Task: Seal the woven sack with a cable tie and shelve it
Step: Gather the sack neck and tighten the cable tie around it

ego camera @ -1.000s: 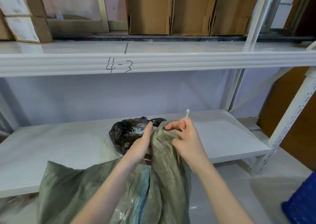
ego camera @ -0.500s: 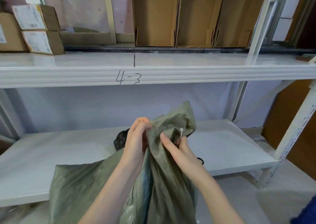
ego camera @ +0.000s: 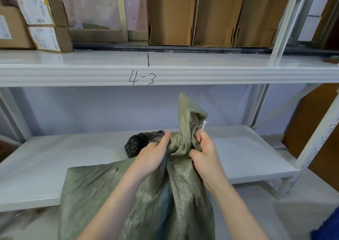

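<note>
white shelves (ego camera: 238, 148) stand before you. your left hand (ego camera: 156, 155) and right hand (ego camera: 205, 153) both squeeze the green sack (ego camera: 176, 184) neck between them. the cable tie (ego camera: 204, 127) pokes up from your right fist. next, loop it around the neck.

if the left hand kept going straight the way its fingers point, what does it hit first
Probably the black plastic bag on the lower shelf, just beyond the left hand gripping the woven sack; depth is unclear.

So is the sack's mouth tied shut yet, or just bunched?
Just bunched. Both hands, left hand and right hand, squeeze the woven sack neck; the cable tie sticks up from the right hand, not looped around.
</note>
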{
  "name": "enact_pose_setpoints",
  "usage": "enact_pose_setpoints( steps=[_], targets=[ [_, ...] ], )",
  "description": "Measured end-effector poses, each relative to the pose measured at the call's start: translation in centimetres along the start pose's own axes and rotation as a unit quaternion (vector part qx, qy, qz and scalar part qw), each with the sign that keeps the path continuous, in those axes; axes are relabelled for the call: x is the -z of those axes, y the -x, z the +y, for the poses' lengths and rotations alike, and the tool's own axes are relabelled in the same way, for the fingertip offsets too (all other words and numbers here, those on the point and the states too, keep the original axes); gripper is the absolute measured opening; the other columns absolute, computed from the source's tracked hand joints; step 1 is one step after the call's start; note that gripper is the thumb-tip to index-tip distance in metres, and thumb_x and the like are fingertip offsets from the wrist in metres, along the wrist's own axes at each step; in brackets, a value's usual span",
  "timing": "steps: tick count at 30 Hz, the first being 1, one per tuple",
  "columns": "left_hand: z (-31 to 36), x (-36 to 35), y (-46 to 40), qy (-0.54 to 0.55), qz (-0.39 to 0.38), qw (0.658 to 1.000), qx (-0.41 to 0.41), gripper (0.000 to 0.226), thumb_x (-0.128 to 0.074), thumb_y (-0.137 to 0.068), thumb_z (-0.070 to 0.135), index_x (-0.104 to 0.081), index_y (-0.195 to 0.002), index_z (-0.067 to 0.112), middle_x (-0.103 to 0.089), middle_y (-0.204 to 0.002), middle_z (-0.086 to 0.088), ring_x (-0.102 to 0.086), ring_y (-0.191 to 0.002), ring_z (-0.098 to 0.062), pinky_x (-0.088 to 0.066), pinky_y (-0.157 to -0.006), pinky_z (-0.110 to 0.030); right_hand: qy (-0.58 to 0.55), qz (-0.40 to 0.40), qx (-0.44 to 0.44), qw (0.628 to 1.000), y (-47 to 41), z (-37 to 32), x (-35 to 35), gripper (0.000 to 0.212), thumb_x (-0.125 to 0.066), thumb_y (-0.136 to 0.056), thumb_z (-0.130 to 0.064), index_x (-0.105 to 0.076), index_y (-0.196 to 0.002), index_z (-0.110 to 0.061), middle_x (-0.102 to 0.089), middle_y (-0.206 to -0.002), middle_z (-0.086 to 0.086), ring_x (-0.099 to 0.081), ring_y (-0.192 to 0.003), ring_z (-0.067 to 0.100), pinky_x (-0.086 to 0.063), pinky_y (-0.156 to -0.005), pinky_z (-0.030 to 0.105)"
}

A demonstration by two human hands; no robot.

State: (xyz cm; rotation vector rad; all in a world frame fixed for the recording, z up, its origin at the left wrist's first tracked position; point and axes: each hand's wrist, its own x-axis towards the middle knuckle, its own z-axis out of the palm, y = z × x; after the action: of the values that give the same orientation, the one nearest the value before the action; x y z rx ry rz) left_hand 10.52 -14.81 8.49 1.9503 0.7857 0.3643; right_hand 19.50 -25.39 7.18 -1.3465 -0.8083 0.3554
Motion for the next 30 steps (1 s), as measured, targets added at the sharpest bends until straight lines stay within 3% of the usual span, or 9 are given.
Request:
enact_pose_setpoints(
  steps=[1, 3, 9, 15, 18, 20, 23, 27, 30],
  targets=[
    [0.0, 0.0, 0.1, 0.024, 0.001, 1.000, -0.016, 0.056, -0.040, -0.088, 0.059, -0.060, -0.073, 0.009, -0.041, -0.083, 0.002, -0.054, -0.076, -0.021, -0.035, -0.071, -0.031, 0.004, 0.001, -0.004, 1.000, -0.1, 0.2, 0.0, 0.056, -0.039, -0.070, 0.025, -0.059, -0.093, -0.022, -0.069, -0.091, -0.009, -0.064, -0.097, 0.015, -0.049, -0.090, 0.041],
    [0.0, 0.1, -0.2, 0.057, 0.029, 0.996, -0.054, 0.045, -0.052, -0.089, 0.040, -0.055, -0.063, 0.003, -0.052, -0.066, -0.005, -0.051, -0.067, -0.019, -0.038, -0.065, -0.029, 0.019, 0.005, -0.028, 0.999, -0.1, 0.2, -0.2, 0.046, -0.045, -0.072, 0.020, -0.057, -0.087, -0.022, -0.067, -0.084, -0.009, -0.062, -0.088, 0.015, -0.049, -0.083, 0.044],
    [1.0, 0.6, 0.0, 0.297, 0.115, 0.942, -0.106, 0.017, -0.053, -0.091, 0.005, -0.060, -0.080, 0.016, -0.067, -0.073, 0.009, -0.060, -0.058, 0.002, -0.045, -0.052, -0.009, 0.058, -0.021, -0.129, 0.990, 0.4, -0.5, -0.5, 0.038, -0.067, -0.080, -0.022, -0.042, -0.109, -0.025, -0.059, -0.106, -0.010, -0.059, -0.101, 0.011, -0.048, -0.090, 0.036],
    [1.5, 0.4, 1.0, 0.413, -0.034, 0.908, -0.061, 0.022, -0.046, -0.092, 0.017, -0.067, -0.093, 0.011, -0.071, -0.092, -0.010, -0.067, -0.087, -0.023, -0.053, -0.079, -0.033, 0.043, -0.058, -0.154, 0.985, 0.6, 0.3, -1.5, 0.091, -0.078, -0.054, -0.058, -0.033, -0.125, -0.026, -0.058, -0.118, -0.011, -0.058, -0.110, 0.009, -0.045, -0.100, 0.038],
    [1.7, 0.2, 1.3, 0.392, -0.040, 0.917, -0.054, 0.026, -0.043, -0.093, 0.019, -0.068, -0.096, 0.014, -0.073, -0.095, -0.005, -0.068, -0.090, -0.015, -0.052, -0.080, -0.025, 0.000, -0.004, -0.116, 0.993, 0.5, 0.7, -2.2, 0.074, -0.081, -0.054, -0.038, -0.044, -0.118, -0.030, -0.067, -0.111, -0.007, -0.064, -0.103, 0.010, -0.050, -0.096, 0.041],
    [1.5, 0.0, 1.1, 0.265, 0.063, 0.958, -0.096, 0.017, -0.047, -0.092, 0.015, -0.063, -0.098, 0.017, -0.070, -0.097, -0.002, -0.065, -0.082, -0.007, -0.051, -0.074, -0.019, -0.018, 0.018, -0.090, 0.996, 0.3, 0.8, -2.6, 0.066, -0.077, -0.062, -0.019, -0.047, -0.120, -0.025, -0.068, -0.111, -0.003, -0.065, -0.103, 0.012, -0.050, -0.096, 0.042],
    [0.0, 0.2, 0.5, 0.004, 0.196, 0.974, -0.116, 0.026, -0.054, -0.087, 0.036, -0.053, -0.110, 0.024, -0.057, -0.117, 0.000, -0.055, -0.105, -0.017, -0.047, -0.092, -0.037, -0.038, 0.022, -0.076, 0.996, 0.1, 0.6, -2.9, 0.053, -0.061, -0.076, 0.008, -0.051, -0.121, -0.019, -0.069, -0.110, 0.003, -0.066, -0.103, 0.016, -0.050, -0.096, 0.042],
    [-1.4, 1.1, 0.4, -0.035, 0.066, 0.997, 0.034, 0.083, -0.030, -0.070, 0.076, -0.040, -0.135, 0.026, -0.046, -0.140, 0.000, -0.044, -0.127, -0.024, -0.036, -0.100, -0.040, -0.037, 0.030, -0.077, 0.996, -0.1, 0.4, -3.4, 0.050, -0.048, -0.080, 0.015, -0.056, -0.115, -0.019, -0.069, -0.106, 0.002, -0.065, -0.103, 0.017, -0.050, -0.096, 0.038],
    [-1.1, 1.3, 0.8, 0.086, -0.004, 0.996, 0.024, 0.053, -0.035, -0.083, 0.063, -0.063, -0.111, 0.028, -0.061, -0.123, 0.006, -0.053, -0.118, -0.016, -0.040, -0.101, -0.037, -0.042, 0.026, -0.083, 0.995, -0.2, 0.3, -3.9, 0.054, -0.042, -0.081, 0.016, -0.054, -0.117, -0.021, -0.067, -0.108, 0.001, -0.063, -0.106, 0.019, -0.050, -0.095, 0.036]
  ],
)
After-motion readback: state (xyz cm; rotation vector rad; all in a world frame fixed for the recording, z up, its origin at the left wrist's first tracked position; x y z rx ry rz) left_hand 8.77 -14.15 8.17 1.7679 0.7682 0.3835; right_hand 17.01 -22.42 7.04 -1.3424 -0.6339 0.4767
